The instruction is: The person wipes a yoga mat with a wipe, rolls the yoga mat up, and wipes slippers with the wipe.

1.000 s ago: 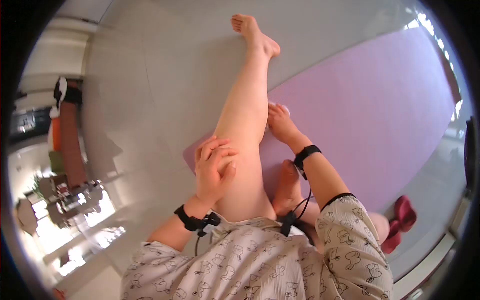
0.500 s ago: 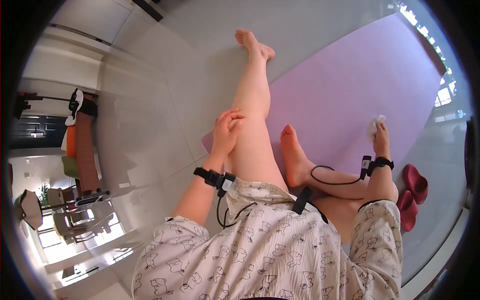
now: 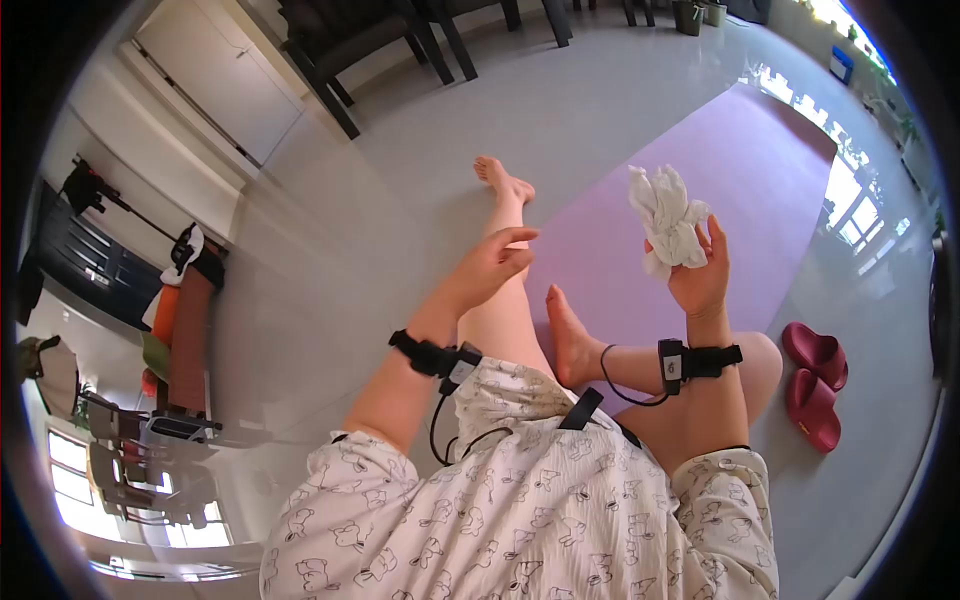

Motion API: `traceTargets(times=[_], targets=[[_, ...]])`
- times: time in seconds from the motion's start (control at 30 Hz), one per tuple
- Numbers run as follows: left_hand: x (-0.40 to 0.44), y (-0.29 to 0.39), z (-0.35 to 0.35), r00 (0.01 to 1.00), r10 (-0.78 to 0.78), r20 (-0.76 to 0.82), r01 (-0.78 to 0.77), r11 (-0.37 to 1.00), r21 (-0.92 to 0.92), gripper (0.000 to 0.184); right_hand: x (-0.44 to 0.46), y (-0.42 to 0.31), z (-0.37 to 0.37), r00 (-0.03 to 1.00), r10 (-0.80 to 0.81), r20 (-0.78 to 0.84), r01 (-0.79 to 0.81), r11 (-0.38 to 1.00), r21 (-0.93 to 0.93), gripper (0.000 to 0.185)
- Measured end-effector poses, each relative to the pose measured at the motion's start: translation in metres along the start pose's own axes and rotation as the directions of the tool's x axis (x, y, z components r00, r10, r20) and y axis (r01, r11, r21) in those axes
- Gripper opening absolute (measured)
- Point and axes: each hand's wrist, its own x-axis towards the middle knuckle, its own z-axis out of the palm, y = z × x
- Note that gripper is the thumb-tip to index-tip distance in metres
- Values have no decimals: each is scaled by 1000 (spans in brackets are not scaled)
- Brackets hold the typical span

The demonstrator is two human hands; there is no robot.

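Note:
My right hand is raised over the mat's near right part, holding a crumpled white tissue in its fingers. The tissue bunches up above the palm, with loose folds hiding some of the fingertips. My left hand hovers around my outstretched left leg, holding nothing, its fingers stretched forward and the thumb apart. Beneath the tissue lies a pale purple mat. My right leg is bent, with its foot near the mat's near edge. Black straps with small devices and cables sit around both wrists.
Red slippers lie on the floor right of my bent knee. Dark chairs stand at the back. Along the left are a long brown bench with things on it, and several chairs. Plant pots stand far back.
My right hand has come up and left from the mat's right side with the tissue, now showing larger. My left hand has lifted off the leg and moved forward. The view has tilted up.

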Motion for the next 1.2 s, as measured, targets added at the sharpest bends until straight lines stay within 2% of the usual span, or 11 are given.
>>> traceTargets(times=[0.3, 0.33, 0.43, 0.5, 0.53, 0.7, 0.97, 1.0, 1.1, 1.17, 1.2], targets=[[23, 71, 83, 992, 78, 101, -24, 892, -451, 44, 8, -3, -16, 996, 36, 77, -25, 990, -142, 37], [26, 75, 90, 983, 117, 141, -30, 862, -506, 42, 3, -16, -3, 983, 32, 181, 96, 753, -651, 37], [58, 69, 110, 926, 341, 162, -251, 877, -411, 40, 26, -57, 1, 976, 216, -12, -142, 599, -788, 35], [83, 79, 127, 835, 521, 177, -468, 841, -270, 39, 42, -108, -2, 978, 188, 91, 53, 196, -979, 28], [89, 98, 138, 898, 408, 165, -306, 848, -433, 42, 38, -130, 5, 980, 110, 165, 155, 94, -983, 27], [96, 161, 186, 903, 336, 267, -135, 813, -566, 45, -13, -213, 50, 983, -94, 156, 163, 78, -983, 30], [69, 175, 138, 691, 523, 499, 186, 539, -822, 43, -23, -121, 99, 797, -454, 399, 479, 73, -875, 27], [92, 170, 134, 692, 493, 527, 197, 573, -795, 81, -21, -111, 104, 785, -510, 351, 468, 117, -876, 25], [88, 172, 119, 683, 571, 456, -56, 664, -746, 66, -9, -94, 98, 862, -438, 256, 354, 157, -922, 36], [102, 149, 97, 700, 581, 416, -68, 633, -771, 44, 14, -86, 81, 962, -176, 208, 194, -89, -977, 37], [105, 132, 83, 758, 552, 347, -191, 696, -692, 42, 16, -76, 75, 930, -45, 365, 363, -51, -930, 43]])
